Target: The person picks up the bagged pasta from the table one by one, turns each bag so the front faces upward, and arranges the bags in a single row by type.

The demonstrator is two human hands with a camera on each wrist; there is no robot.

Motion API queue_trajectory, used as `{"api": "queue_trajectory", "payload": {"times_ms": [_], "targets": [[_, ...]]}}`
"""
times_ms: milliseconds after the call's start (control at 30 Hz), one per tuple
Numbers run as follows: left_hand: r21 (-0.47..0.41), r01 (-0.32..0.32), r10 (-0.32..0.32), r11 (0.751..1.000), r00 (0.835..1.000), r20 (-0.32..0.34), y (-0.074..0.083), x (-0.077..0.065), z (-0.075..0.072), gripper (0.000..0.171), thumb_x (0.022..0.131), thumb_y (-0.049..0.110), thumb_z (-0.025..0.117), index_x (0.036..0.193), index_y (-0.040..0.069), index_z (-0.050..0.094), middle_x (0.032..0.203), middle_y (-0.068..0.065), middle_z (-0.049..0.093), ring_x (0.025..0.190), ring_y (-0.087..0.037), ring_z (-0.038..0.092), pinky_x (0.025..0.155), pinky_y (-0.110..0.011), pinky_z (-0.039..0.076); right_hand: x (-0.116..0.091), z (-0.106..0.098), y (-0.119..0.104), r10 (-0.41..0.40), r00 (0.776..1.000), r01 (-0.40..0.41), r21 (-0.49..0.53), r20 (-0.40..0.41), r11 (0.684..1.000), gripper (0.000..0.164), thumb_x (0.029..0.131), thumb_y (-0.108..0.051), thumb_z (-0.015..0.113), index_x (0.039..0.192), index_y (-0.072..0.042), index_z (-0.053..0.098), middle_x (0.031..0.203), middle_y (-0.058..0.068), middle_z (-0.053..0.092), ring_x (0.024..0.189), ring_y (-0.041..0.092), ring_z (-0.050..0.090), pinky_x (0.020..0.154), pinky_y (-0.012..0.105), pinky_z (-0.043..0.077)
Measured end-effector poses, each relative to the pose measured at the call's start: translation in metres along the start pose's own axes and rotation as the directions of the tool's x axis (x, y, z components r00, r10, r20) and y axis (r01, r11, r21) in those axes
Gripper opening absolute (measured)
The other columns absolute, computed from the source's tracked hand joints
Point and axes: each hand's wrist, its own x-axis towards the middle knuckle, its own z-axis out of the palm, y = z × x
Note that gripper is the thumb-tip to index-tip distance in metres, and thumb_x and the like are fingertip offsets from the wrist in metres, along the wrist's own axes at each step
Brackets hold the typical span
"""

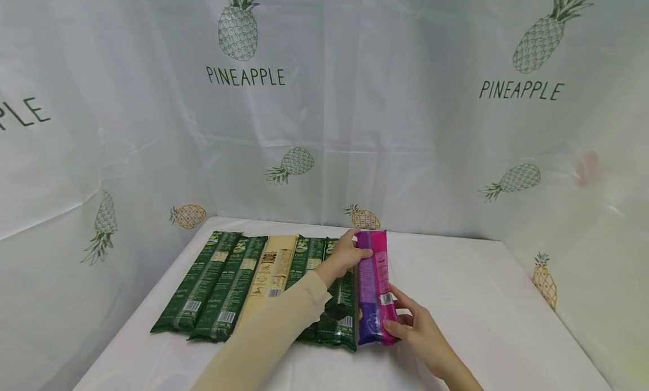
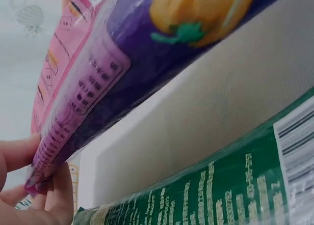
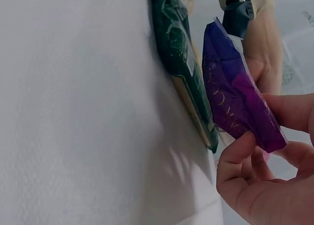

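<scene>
My two hands hold a long pink and purple packet point(image 1: 372, 289) at the right end of a row of packets. Fingers and thumb of my left hand point(image 1: 349, 254) pinch its far end. Its near end is gripped by my right hand point(image 1: 418, 329), thumb on the upper face. In the left wrist view, white cloth shows between this packet point(image 2: 98, 82) and the green packet point(image 2: 196, 195) beside it. The right wrist view shows its purple near end point(image 3: 235, 97) raised off the cloth, with my right hand point(image 3: 274, 185) around the edge.
Several long packets lie side by side to the left: green ones point(image 1: 203, 284) and a cream-yellow one point(image 1: 269, 272). My left sleeve point(image 1: 269, 334) crosses over the row. White cloth point(image 1: 456, 289) covers the table, and a pineapple-print curtain point(image 1: 405, 126) hangs behind and at both sides.
</scene>
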Motion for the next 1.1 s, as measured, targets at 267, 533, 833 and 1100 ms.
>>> {"api": "queue_trajectory", "payload": {"times_ms": [267, 533, 833, 1100], "targets": [[-0.075, 0.003, -0.01, 0.997, 0.995, -0.096, 0.015, -0.002, -0.003, 0.069, 0.097, 0.007, 0.074, 0.161, 0.013, 0.048, 0.133, -0.017, 0.066, 0.109, -0.03, 0.069, 0.089, -0.045, 0.061, -0.003, 0.005, -0.005, 0.015, 0.999, -0.014, 0.059, -0.028, 0.998, 0.083, 0.095, 0.002, 0.072, 0.168, -0.017, 0.036, 0.146, 0.028, 0.049, 0.101, 0.028, 0.063, 0.079, 0.031, 0.06], [-0.101, -0.034, 0.022, 0.994, 0.994, -0.11, 0.037, -0.007, -0.01, 0.068, 0.098, 0.008, 0.072, 0.161, 0.019, 0.048, 0.131, -0.014, 0.066, 0.113, -0.032, 0.068, 0.092, -0.049, 0.06, 0.0, 0.009, -0.005, 0.062, 0.998, -0.057, 0.175, -0.025, 0.983, 0.086, 0.1, -0.008, 0.071, 0.171, -0.024, 0.024, 0.15, 0.032, 0.05, 0.116, 0.03, 0.067, 0.096, 0.037, 0.058], [-0.103, -0.045, 0.037, 0.994, 0.996, -0.079, 0.039, -0.009, -0.014, 0.067, 0.101, 0.01, 0.072, 0.162, 0.021, 0.047, 0.134, -0.012, 0.063, 0.115, -0.03, 0.068, 0.095, -0.047, 0.059, 0.0, 0.007, -0.002, 0.036, 0.991, -0.079, 0.342, 0.129, 0.936, 0.093, 0.104, -0.006, 0.065, 0.173, -0.028, 0.009, 0.155, 0.027, 0.034, 0.12, 0.03, 0.063, 0.098, 0.042, 0.059], [-0.01, -0.106, 0.105, 0.994, 0.993, -0.05, 0.034, -0.008, -0.018, 0.066, 0.102, 0.009, 0.072, 0.162, 0.018, 0.046, 0.13, -0.015, 0.063, 0.107, -0.028, 0.067, 0.085, -0.042, 0.062, -0.002, 0.016, -0.004, 0.016, 0.997, -0.041, 0.364, 0.07, 0.931, 0.096, 0.1, 0.001, 0.068, 0.173, -0.02, 0.01, 0.153, 0.029, 0.035, 0.118, 0.03, 0.066, 0.097, 0.043, 0.06]]}}
